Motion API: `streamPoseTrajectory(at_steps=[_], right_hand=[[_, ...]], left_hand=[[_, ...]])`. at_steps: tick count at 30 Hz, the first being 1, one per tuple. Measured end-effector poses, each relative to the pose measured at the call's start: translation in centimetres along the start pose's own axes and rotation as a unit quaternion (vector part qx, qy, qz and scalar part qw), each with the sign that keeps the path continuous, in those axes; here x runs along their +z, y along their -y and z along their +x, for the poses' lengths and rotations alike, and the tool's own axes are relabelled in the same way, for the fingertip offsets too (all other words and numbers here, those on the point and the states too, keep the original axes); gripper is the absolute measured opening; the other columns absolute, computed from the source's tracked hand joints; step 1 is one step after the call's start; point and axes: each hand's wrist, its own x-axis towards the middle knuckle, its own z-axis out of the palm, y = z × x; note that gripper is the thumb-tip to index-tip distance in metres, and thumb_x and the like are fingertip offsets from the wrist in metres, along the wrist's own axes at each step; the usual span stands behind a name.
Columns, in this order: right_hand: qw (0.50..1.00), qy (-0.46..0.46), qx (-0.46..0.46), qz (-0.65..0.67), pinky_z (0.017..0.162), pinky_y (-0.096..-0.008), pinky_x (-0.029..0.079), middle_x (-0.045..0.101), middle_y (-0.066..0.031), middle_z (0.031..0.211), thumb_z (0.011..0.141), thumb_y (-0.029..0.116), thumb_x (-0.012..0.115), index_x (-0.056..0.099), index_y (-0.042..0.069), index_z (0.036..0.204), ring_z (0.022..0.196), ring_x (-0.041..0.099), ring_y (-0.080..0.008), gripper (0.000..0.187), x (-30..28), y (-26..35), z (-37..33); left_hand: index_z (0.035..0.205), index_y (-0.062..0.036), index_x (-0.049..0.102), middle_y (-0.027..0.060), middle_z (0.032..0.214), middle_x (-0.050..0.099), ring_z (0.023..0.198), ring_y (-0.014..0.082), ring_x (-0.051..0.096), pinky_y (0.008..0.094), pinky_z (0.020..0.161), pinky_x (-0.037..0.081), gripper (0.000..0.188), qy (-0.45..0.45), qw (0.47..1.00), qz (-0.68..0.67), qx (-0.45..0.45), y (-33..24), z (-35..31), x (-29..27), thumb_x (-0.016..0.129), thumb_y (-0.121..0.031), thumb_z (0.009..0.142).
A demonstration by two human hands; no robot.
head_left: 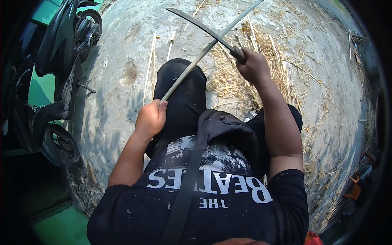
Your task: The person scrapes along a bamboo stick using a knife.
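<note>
The left hand grips the lower end of a long bamboo strip slanting up across the knee. The right hand is clenched on a curved knife, whose blade crosses the strip above the concrete ground

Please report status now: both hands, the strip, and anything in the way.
Left hand shut on long strip. Right hand shut on curved knife, blade crossing strip. Shavings on ground; nothing blocking.
</note>
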Motion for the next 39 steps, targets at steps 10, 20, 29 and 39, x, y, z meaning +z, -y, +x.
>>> streamPoseTrajectory(at_steps=[10,20,29,39], right_hand=[[0.984,0.129,-0.125,-0.02,0.07,-0.0499,0.055,0.068,-0.0165,0.077,0.078,0.015,0.069,0.066,0.01,0.084,0.078,0.069,-0.0388,0.008,2.3,2.6,-1.2],[0.98,0.042,-0.188,-0.048,0.063,-0.0528,0.052,0.065,-0.0157,0.071,0.084,0.018,0.068,0.06,0.01,0.084,0.068,0.066,-0.0401,0.011,1.7,3.0,-1.4],[0.998,0.028,-0.063,-0.01,0.066,-0.0526,0.054,0.068,-0.0178,0.074,0.09,0.023,0.065,0.067,0.009,0.087,0.074,0.069,-0.0408,0.015,0.9,0.8,-0.8],[0.993,0.086,-0.074,-0.021,0.068,-0.051,0.053,0.066,-0.0166,0.075,0.084,0.018,0.068,0.064,0.01,0.085,0.076,0.067,-0.0417,0.009,2.5,1.2,-0.7]], left_hand=[[0.082,-0.0002,0.058,0.0291,0.076,0.063,0.077,0.0538,0.062,0.0576,0.067,0.048,0.047,-0.001,1.0,0.021,-0.018,-0.9,-0.1,0.1,0.049,-0.037,0.109],[0.081,0.0002,0.057,0.0287,0.074,0.063,0.074,0.0534,0.062,0.0565,0.064,0.048,0.046,-0.006,1.0,-0.002,0.007,-0.1,-0.4,-0.1,0.051,-0.036,0.108],[0.08,-0.0001,0.055,0.0276,0.074,0.063,0.071,0.0518,0.061,0.0559,0.063,0.047,0.042,0.002,1.0,0.008,0.001,-0.3,-0.1,0.0,0.055,-0.032,0.107],[0.08,0.0011,0.056,0.0281,0.074,0.062,0.072,0.0527,0.06,0.0551,0.062,0.047,0.041,-0.014,1.0,0.005,-0.002,-0.6,0.3,-0.1,0.056,-0.031,0.106]])
